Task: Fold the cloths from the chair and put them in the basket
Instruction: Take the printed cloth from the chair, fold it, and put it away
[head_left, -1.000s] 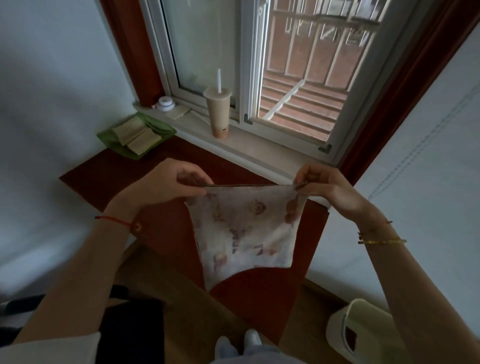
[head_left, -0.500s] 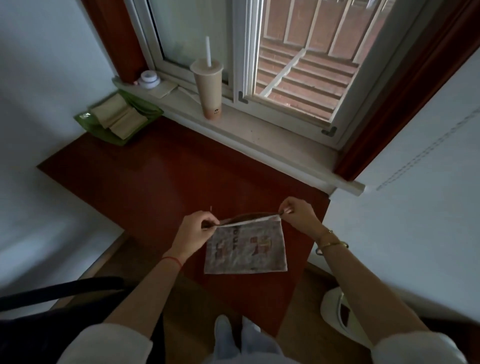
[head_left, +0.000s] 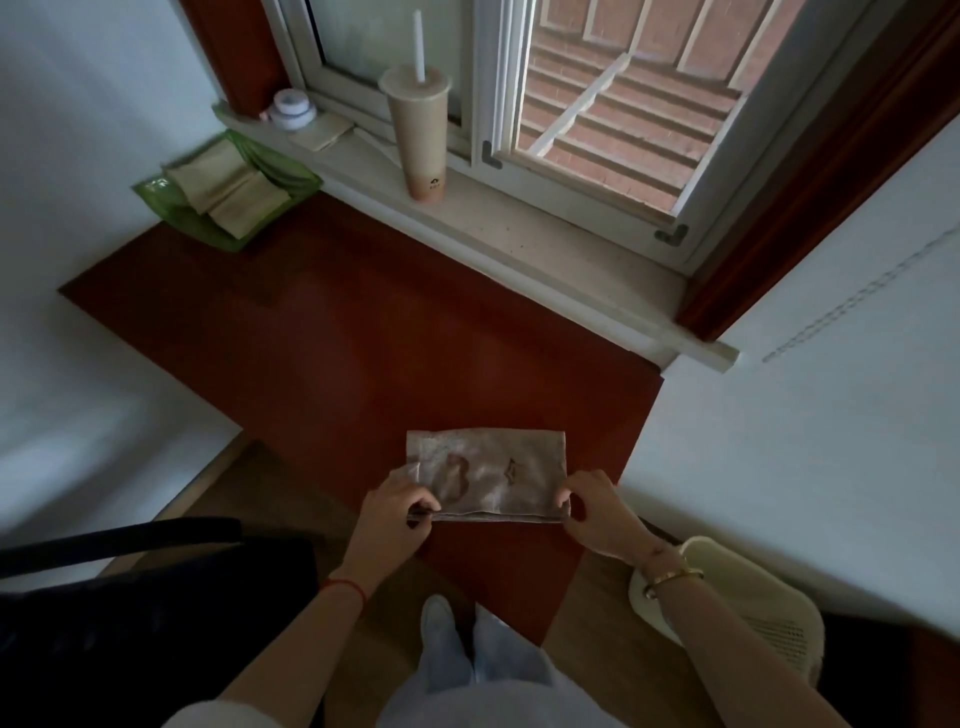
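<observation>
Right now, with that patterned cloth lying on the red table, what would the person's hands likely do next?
Probably fold it once more sideways. The cloth lies flat as a wide strip on the table, the left hand and right hand each pinching a near corner; the basket waits beside it.

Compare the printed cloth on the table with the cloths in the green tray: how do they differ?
The printed cloth is pale with brown figures; the tray cloths are plain beige. The printed cloth lies at the table's near edge, pinched at both near corners by the left hand and right hand; the tray cloths sit untouched in the far-left corner. All are folded flat.
</observation>
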